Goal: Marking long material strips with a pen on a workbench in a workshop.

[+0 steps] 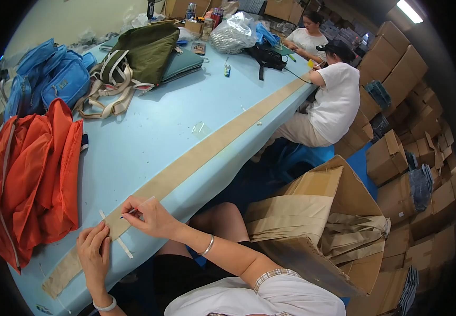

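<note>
A long tan fabric strip [186, 168] runs along the near edge of the light blue table, from the lower left toward the far end. My left hand [93, 253] lies flat on it, fingers stretched out, beside a narrow white strip [124, 248] that crosses the fabric. Just to the right, my right hand [151, 217] pinches a thin pen [150, 199], its dark tip close to the fabric. The pen is mostly hidden by my fingers. Below the hands, the strip's near end [62, 276] rests on the table corner.
Orange cloth [38, 179], blue bags [54, 79] and an olive bag [146, 52] lie along the left. An open carton [291, 221] with tan fabric stands to my right. Two people sit farther along the table, one in a dark cap [338, 50]. Cartons [391, 152] crowd the right side.
</note>
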A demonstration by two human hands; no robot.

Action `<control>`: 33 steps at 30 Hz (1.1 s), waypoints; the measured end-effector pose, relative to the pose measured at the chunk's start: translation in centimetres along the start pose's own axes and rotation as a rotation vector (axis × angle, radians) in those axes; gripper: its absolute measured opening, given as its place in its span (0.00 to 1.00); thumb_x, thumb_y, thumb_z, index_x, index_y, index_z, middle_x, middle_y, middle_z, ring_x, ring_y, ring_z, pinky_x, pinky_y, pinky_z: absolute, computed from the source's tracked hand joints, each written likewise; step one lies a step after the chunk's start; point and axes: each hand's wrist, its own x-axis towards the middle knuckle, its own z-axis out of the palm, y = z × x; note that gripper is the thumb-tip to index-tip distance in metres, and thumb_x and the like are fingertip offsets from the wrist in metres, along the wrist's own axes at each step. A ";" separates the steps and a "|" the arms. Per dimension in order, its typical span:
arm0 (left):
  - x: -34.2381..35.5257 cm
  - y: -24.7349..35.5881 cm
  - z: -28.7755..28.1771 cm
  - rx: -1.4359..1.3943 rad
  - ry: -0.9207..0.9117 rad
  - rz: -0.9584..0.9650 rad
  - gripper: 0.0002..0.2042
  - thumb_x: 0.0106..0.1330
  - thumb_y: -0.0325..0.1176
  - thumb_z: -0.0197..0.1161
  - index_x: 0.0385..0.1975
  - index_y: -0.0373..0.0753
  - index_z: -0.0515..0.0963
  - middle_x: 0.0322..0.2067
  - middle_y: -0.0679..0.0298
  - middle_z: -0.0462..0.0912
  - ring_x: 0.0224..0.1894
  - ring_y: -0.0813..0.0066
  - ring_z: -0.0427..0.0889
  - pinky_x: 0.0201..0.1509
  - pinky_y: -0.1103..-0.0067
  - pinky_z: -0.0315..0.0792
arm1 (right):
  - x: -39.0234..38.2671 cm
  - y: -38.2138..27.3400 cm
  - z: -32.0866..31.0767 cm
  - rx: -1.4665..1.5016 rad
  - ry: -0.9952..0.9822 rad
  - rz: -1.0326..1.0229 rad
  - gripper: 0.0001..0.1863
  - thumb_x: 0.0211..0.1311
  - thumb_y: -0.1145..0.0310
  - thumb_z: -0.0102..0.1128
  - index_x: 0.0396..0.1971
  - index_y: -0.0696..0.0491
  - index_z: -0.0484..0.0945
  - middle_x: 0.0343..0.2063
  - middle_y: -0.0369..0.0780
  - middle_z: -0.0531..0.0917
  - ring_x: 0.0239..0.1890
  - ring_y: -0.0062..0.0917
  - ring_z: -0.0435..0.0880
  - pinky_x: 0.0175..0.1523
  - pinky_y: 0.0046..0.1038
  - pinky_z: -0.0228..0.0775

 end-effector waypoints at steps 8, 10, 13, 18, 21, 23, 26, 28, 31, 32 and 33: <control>-0.6 0.0 0.0 0.012 0.000 0.016 0.11 0.58 0.23 0.61 0.41 0.33 0.81 0.47 0.57 0.83 0.46 0.58 0.77 0.54 0.68 0.69 | -0.7 -0.2 0.2 -0.008 -0.009 0.024 0.05 0.61 0.75 0.58 0.32 0.60 0.73 0.27 0.40 0.81 0.26 0.22 0.81 0.33 0.22 0.74; -0.6 0.2 0.0 0.004 0.003 0.019 0.11 0.57 0.23 0.61 0.41 0.33 0.81 0.47 0.57 0.83 0.45 0.57 0.77 0.54 0.69 0.69 | -0.9 -0.4 0.1 -0.010 0.001 0.024 0.05 0.61 0.75 0.58 0.31 0.60 0.73 0.27 0.40 0.81 0.27 0.23 0.81 0.34 0.23 0.74; -1.2 0.2 -0.4 0.011 0.011 -0.004 0.11 0.57 0.23 0.62 0.41 0.34 0.81 0.46 0.57 0.83 0.45 0.57 0.77 0.55 0.69 0.69 | -0.8 -0.3 1.0 0.049 0.018 -0.037 0.05 0.61 0.74 0.57 0.32 0.60 0.72 0.22 0.45 0.79 0.24 0.31 0.81 0.32 0.27 0.72; -0.8 -0.6 0.4 0.022 0.071 0.017 0.10 0.57 0.27 0.65 0.39 0.38 0.83 0.44 0.62 0.84 0.44 0.59 0.79 0.51 0.69 0.71 | -0.6 1.4 0.6 -0.041 -0.005 0.020 0.06 0.62 0.71 0.57 0.34 0.57 0.76 0.24 0.41 0.80 0.29 0.24 0.82 0.36 0.28 0.73; 0.8 -0.5 1.8 -0.065 0.074 0.069 0.09 0.59 0.31 0.65 0.39 0.40 0.83 0.45 0.66 0.84 0.43 0.65 0.79 0.48 0.70 0.72 | -0.9 1.0 -1.6 -0.033 0.063 0.073 0.05 0.63 0.73 0.58 0.34 0.59 0.78 0.27 0.40 0.83 0.29 0.21 0.82 0.38 0.24 0.76; 0.0 -1.0 1.4 -0.018 0.039 0.027 0.10 0.59 0.31 0.65 0.41 0.41 0.83 0.46 0.66 0.84 0.45 0.65 0.79 0.50 0.72 0.71 | -0.5 1.2 -0.8 -0.030 0.058 0.073 0.04 0.62 0.75 0.60 0.33 0.60 0.78 0.27 0.38 0.82 0.29 0.18 0.81 0.36 0.21 0.75; -0.9 -0.9 0.3 0.001 0.049 -0.017 0.11 0.59 0.32 0.66 0.41 0.42 0.83 0.47 0.69 0.84 0.46 0.68 0.79 0.50 0.73 0.70 | -0.4 0.5 0.3 0.006 0.030 0.103 0.04 0.61 0.75 0.60 0.32 0.60 0.78 0.26 0.37 0.82 0.29 0.15 0.79 0.35 0.19 0.73; -1.3 -1.0 0.4 0.022 0.061 -0.028 0.09 0.62 0.36 0.64 0.40 0.43 0.83 0.46 0.72 0.84 0.46 0.71 0.78 0.46 0.75 0.69 | -0.5 0.5 0.5 0.005 0.049 0.107 0.04 0.61 0.75 0.61 0.32 0.61 0.77 0.25 0.36 0.81 0.27 0.13 0.77 0.34 0.17 0.72; -1.3 -0.9 0.8 0.011 0.059 -0.031 0.09 0.62 0.36 0.64 0.40 0.43 0.83 0.46 0.72 0.84 0.46 0.72 0.78 0.47 0.74 0.69 | -0.4 0.3 0.1 -0.031 0.036 0.099 0.04 0.62 0.75 0.60 0.32 0.61 0.77 0.24 0.36 0.81 0.27 0.13 0.77 0.34 0.17 0.72; -1.1 -1.0 0.9 0.014 0.065 -0.019 0.09 0.62 0.36 0.64 0.40 0.43 0.83 0.46 0.72 0.84 0.46 0.72 0.78 0.47 0.74 0.69 | -0.4 0.3 0.0 -0.032 0.037 0.101 0.04 0.62 0.75 0.60 0.32 0.61 0.77 0.24 0.36 0.81 0.27 0.13 0.77 0.34 0.17 0.72; -1.1 -1.0 1.0 0.018 0.072 -0.008 0.10 0.62 0.36 0.64 0.40 0.43 0.83 0.46 0.72 0.84 0.46 0.72 0.78 0.47 0.74 0.69 | -0.4 0.3 -0.1 -0.031 0.036 0.094 0.05 0.62 0.75 0.60 0.32 0.60 0.77 0.24 0.36 0.81 0.27 0.13 0.77 0.34 0.17 0.72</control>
